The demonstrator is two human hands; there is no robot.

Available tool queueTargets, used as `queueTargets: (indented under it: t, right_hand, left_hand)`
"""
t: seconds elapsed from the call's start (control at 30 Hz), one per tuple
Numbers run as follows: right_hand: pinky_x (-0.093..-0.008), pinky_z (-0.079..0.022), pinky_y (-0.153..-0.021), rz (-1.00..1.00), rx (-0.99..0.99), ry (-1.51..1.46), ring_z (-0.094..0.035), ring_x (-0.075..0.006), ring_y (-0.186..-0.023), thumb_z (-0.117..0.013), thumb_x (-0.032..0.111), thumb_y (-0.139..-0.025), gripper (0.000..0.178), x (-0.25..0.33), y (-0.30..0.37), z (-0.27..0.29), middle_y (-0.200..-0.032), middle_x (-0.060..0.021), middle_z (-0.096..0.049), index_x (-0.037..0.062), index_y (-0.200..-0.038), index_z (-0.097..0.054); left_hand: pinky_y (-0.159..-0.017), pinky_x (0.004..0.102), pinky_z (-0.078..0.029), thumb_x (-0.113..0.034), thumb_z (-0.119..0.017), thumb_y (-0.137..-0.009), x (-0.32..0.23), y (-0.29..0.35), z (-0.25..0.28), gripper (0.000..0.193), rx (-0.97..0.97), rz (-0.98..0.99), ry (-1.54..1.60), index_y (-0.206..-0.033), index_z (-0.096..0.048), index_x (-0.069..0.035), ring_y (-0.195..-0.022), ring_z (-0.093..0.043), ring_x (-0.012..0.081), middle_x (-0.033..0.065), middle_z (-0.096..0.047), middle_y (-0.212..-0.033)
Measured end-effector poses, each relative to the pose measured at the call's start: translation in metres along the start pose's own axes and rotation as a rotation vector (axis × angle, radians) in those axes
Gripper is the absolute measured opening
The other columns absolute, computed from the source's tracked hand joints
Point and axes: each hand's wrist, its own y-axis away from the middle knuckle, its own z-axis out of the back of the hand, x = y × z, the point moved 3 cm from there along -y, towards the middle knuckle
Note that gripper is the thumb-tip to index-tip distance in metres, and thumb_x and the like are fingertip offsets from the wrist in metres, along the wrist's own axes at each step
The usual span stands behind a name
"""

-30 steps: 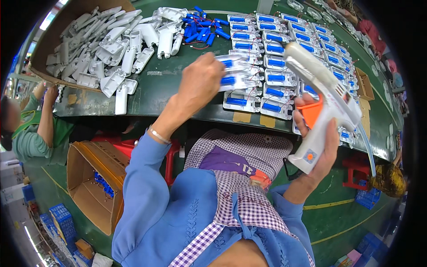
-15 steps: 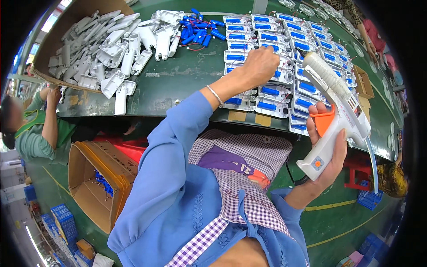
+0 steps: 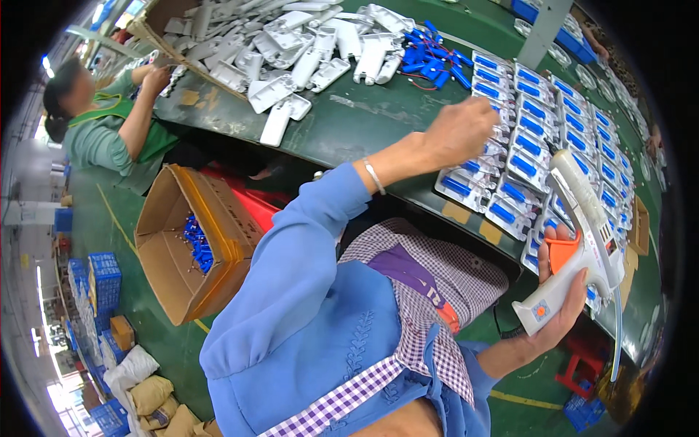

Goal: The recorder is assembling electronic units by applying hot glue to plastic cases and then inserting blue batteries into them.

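My left hand [image 3: 460, 132] hovers over the left rows of white plastic housings [image 3: 502, 213], its fingers pinched together. Whatever those fingers hold, if anything, is hidden. Each housing carries a blue cylindrical battery cell [image 3: 525, 166], many with thin red wires. In my right hand [image 3: 570, 304] is a white hot glue gun [image 3: 582, 255] with an orange trigger. Its barrel points up and away over the right-hand rows, and a pale glue stick [image 3: 617, 335] hangs from its back end. My right fingers wrap the handle near the trigger.
Loose white housings [image 3: 291, 54] are heaped at the back left, beside a pile of blue wired cells [image 3: 435, 58]. An open carton [image 3: 164, 269] with more cells stands left, below the table [image 3: 349, 120]. A co-worker [image 3: 109, 124] sits far left. A metal post [image 3: 545, 33] rises behind.
The view has swung left, so the table appears shifted right. My left hand has drawn back from the housing it was at. The glue gun's tip has moved nearer me.
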Motion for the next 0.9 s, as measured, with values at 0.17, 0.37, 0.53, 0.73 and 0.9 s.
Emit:
queueTargets:
  t: [0.17, 0.37, 0.53, 0.73, 0.9]
  right_hand:
    - [-0.0445, -0.055, -0.088, -0.046, 0.009, 0.009, -0.054, -0.0429, -0.112, -0.04, 0.018, -0.099, 0.05, -0.007, -0.003, -0.012, -0.123, -0.0368, -0.046, -0.016, -0.134, -0.026]
    - [-0.0446, -0.055, -0.088, -0.088, 0.038, 0.033, -0.055, -0.0436, -0.11, -0.041, 0.018, -0.098, 0.051, -0.014, -0.005, -0.026, -0.122, -0.0374, -0.047, -0.0171, -0.132, -0.027]
    - [-0.0445, -0.056, -0.087, -0.095, 0.054, 0.047, -0.056, -0.0438, -0.109, -0.042, 0.017, -0.098, 0.05, -0.017, -0.003, -0.028, -0.12, -0.0374, -0.048, -0.0174, -0.132, -0.027]
    - [-0.0442, -0.056, -0.086, -0.09, 0.01, 0.064, -0.056, -0.0438, -0.108, -0.042, 0.016, -0.098, 0.049, -0.014, -0.001, -0.023, -0.12, -0.038, -0.048, -0.0177, -0.132, -0.027]
    - [-0.0467, -0.055, -0.087, -0.087, 0.0, 0.009, -0.054, -0.0464, -0.111, -0.044, 0.017, -0.098, 0.05, -0.013, -0.007, -0.014, -0.122, -0.0381, -0.047, -0.0169, -0.132, -0.029]
  left_hand:
    - [-0.073, 0.0408, -0.053, -0.018, -0.067, -0.081, 0.068, 0.043, 0.063, 0.016, -0.018, 0.291, -0.358, -0.091, -0.067, -0.005, -0.089, -0.061, 0.0299, 0.0139, -0.062, -0.09]
    - [-0.074, 0.0452, -0.05, -0.034, -0.073, -0.076, 0.138, 0.052, 0.082, 0.036, -0.038, 0.434, -0.535, -0.091, -0.067, -0.001, -0.094, -0.057, 0.0354, 0.0167, -0.062, -0.092]
    - [-0.076, 0.0415, -0.048, -0.035, -0.078, -0.07, 0.127, 0.045, 0.059, 0.041, -0.073, 0.231, -0.593, -0.09, -0.066, -0.001, -0.094, -0.053, 0.0331, 0.0138, -0.058, -0.097]
    - [-0.066, 0.046, -0.048, -0.033, -0.066, -0.078, 0.128, 0.041, 0.058, 0.035, -0.213, 0.585, -0.252, -0.079, -0.066, 0.003, -0.075, -0.062, 0.0338, 0.021, -0.063, -0.075]
    - [-0.052, 0.0377, -0.042, -0.029, -0.062, -0.086, 0.121, 0.051, 0.102, 0.034, -0.215, 0.502, -0.022, -0.082, -0.062, 0.005, -0.054, -0.057, 0.0269, 0.0168, -0.056, -0.058]
